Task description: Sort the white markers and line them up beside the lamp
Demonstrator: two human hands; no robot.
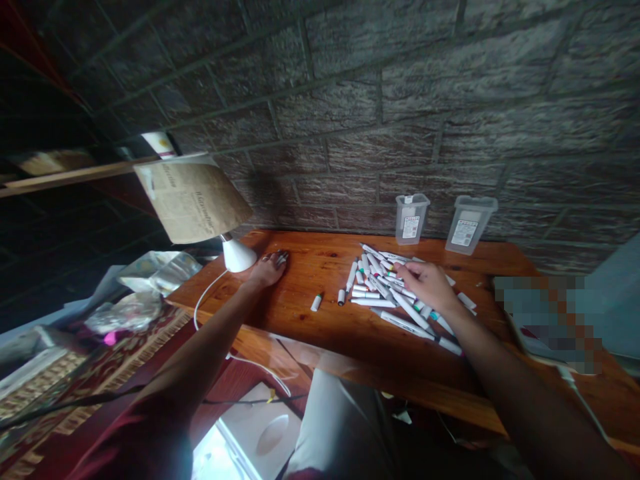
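Observation:
A loose pile of white markers (383, 290) with coloured ends lies on the wooden table (295, 327). Over the pile, my right hand (425, 283) reaches in from the right, thumb and fingers pinched at a marker among the others. My left hand (270, 268) rests on the table beside the lamp base, its fingers curled. Something small and pale shows at those fingers, but I cannot make out what it is. Between the hands, a short white cap with a green edge (317, 303) lies apart, and a white cap with a dark end (341, 297) stands nearer the pile.
Two clear plastic containers with labels, one (411, 220) left of the other (470, 227), stand against the brick wall. A lamp (240, 255) with a paper-like shade stands at the left. A blurred flat object (545, 327) lies at the right, with a white cable.

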